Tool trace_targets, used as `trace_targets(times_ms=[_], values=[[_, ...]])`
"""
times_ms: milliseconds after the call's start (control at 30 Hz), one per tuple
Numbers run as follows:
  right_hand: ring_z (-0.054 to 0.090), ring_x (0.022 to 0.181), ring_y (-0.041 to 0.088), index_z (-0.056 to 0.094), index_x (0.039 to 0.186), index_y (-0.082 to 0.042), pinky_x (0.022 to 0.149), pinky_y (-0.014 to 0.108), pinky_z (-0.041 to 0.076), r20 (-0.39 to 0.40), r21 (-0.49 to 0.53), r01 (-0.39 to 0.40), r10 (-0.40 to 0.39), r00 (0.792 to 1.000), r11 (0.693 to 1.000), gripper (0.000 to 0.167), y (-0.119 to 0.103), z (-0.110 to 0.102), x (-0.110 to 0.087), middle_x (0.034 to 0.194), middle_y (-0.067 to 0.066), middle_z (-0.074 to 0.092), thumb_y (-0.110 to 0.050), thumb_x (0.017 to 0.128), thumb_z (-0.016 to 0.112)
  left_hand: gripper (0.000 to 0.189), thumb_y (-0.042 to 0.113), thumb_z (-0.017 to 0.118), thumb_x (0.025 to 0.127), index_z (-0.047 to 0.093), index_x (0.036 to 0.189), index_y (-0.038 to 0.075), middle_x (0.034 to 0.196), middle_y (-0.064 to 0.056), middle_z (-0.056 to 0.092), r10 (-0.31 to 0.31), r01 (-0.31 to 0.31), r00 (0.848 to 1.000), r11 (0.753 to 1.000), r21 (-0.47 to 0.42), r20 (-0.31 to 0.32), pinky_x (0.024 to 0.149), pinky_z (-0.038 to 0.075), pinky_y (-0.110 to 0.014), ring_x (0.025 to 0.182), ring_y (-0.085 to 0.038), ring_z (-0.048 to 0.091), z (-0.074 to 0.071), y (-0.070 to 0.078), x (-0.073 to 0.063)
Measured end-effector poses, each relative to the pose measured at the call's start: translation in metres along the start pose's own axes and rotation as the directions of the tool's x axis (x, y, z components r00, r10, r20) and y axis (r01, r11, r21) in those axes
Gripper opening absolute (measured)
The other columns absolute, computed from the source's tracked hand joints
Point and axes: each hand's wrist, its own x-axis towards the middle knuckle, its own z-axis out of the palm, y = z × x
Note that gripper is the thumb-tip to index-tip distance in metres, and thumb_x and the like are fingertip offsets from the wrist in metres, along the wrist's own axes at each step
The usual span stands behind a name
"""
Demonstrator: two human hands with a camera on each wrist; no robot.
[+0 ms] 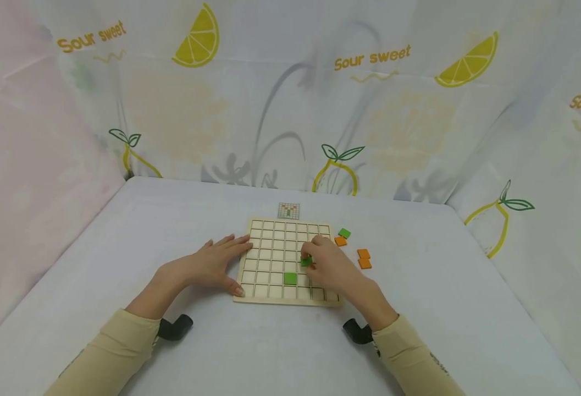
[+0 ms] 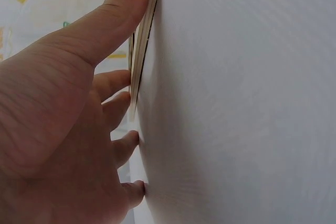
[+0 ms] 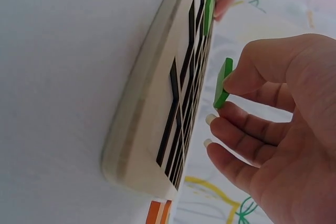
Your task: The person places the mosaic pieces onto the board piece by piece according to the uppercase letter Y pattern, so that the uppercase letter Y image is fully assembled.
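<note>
A wooden grid board [image 1: 265,292] lies on the white table, divided into rows of square cells. One green tile [image 1: 290,279] sits in a cell near the board's front. My right hand [image 1: 333,267] is over the board's right half and pinches a second green tile [image 3: 223,83] between thumb and fingers; the right wrist view shows that tile tilted above the grid. Along the board's left edge rests my left hand [image 1: 210,265], fingers spread, with the thumb at the front left corner. In the left wrist view, the thumb and some fingertips touch the board's edge [image 2: 140,59].
Right of the board lie a green tile [image 1: 344,233], an orange tile [image 1: 340,241] and two more orange tiles [image 1: 364,254] side by side. A small card [image 1: 288,210] with a coloured grid pattern is behind the board. Printed cloth [image 1: 270,99] hangs around the table.
</note>
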Motion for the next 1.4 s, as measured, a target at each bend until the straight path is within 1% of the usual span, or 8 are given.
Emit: trace_targets(times_ms=[133, 267, 400, 600, 733, 1033, 1400], values=[[0.046, 0.081, 0.012, 0.066, 0.096, -0.012, 0.069, 0.024, 0.045, 0.007, -0.019, 0.018, -0.018, 1.0, 1.0, 0.019, -0.003, 0.002, 0.001, 0.091, 0.001, 0.056, 0.0, 0.081, 0.065, 0.112, 0.057, 0.083, 0.069, 0.029, 0.157, 0.012, 0.167, -0.009, 0.019, -0.003, 0.003, 1.0, 1.0, 0.005, -0.001, 0.117, 0.008, -0.072, 0.154, -0.041, 0.012, 0.001, -0.001, 0.001], [0.045, 0.081, 0.013, 0.066, 0.098, -0.012, 0.069, 0.025, 0.043, 0.043, -0.02, -0.01, 0.011, 0.999, 1.0, 0.021, -0.008, 0.002, 0.002, 0.092, 0.0, 0.055, 0.0, 0.081, 0.064, 0.112, 0.059, 0.082, 0.069, 0.03, 0.157, 0.012, 0.167, -0.009, 0.019, -0.004, 0.004, 1.0, 1.0, 0.008, -0.001, 0.117, 0.008, -0.072, 0.154, -0.041, 0.012, 0.001, -0.002, 0.002], [0.045, 0.083, 0.013, 0.065, 0.1, -0.013, 0.071, 0.025, 0.044, 0.062, -0.012, -0.026, 0.027, 0.998, 1.0, 0.021, -0.009, 0.004, 0.001, 0.094, -0.001, 0.055, -0.001, 0.084, 0.064, 0.112, 0.059, 0.082, 0.069, 0.03, 0.157, 0.012, 0.167, -0.009, 0.019, -0.007, 0.007, 1.0, 1.0, 0.013, -0.002, 0.117, 0.009, -0.072, 0.154, -0.041, 0.012, 0.002, -0.002, 0.003], [0.045, 0.083, 0.012, 0.064, 0.099, -0.015, 0.071, 0.024, 0.043, 0.073, 0.001, -0.007, 0.007, 0.997, 1.0, 0.02, -0.013, 0.006, 0.002, 0.093, -0.003, 0.054, -0.001, 0.084, 0.064, 0.112, 0.06, 0.081, 0.069, 0.03, 0.157, 0.013, 0.167, -0.009, 0.019, -0.011, 0.011, 1.0, 1.0, 0.02, -0.002, 0.117, 0.009, -0.072, 0.154, -0.041, 0.012, 0.002, -0.002, 0.003], [0.045, 0.083, 0.011, 0.064, 0.099, -0.015, 0.072, 0.023, 0.043, 0.085, -0.013, -0.003, 0.005, 0.996, 1.0, 0.02, -0.016, 0.007, 0.003, 0.092, -0.004, 0.053, -0.002, 0.084, 0.064, 0.112, 0.061, 0.081, 0.069, 0.03, 0.157, 0.014, 0.168, -0.008, 0.018, -0.012, 0.012, 1.0, 1.0, 0.018, -0.002, 0.118, 0.009, -0.072, 0.154, -0.041, 0.012, 0.002, -0.003, 0.003], [0.045, 0.08, 0.011, 0.064, 0.095, -0.014, 0.068, 0.023, 0.042, 0.058, 0.004, 0.03, -0.03, 0.998, 1.0, 0.02, -0.017, 0.01, 0.007, 0.088, -0.002, 0.054, 0.001, 0.081, 0.063, 0.112, 0.06, 0.081, 0.069, 0.029, 0.157, 0.013, 0.168, -0.009, 0.017, -0.006, 0.006, 1.0, 1.0, 0.007, 0.001, 0.117, 0.008, -0.072, 0.154, -0.041, 0.011, 0.0, -0.002, 0.002], [0.046, 0.081, 0.013, 0.066, 0.098, -0.011, 0.072, 0.026, 0.044, 0.072, 0.006, 0.033, -0.034, 0.997, 0.999, 0.017, -0.02, 0.01, 0.01, 0.09, 0.0, 0.057, 0.002, 0.086, 0.063, 0.11, 0.06, 0.081, 0.071, 0.03, 0.157, 0.014, 0.168, -0.008, 0.018, -0.007, 0.007, 1.0, 1.0, 0.011, 0.003, 0.118, 0.008, -0.071, 0.154, -0.041, 0.011, 0.0, -0.002, 0.002]])
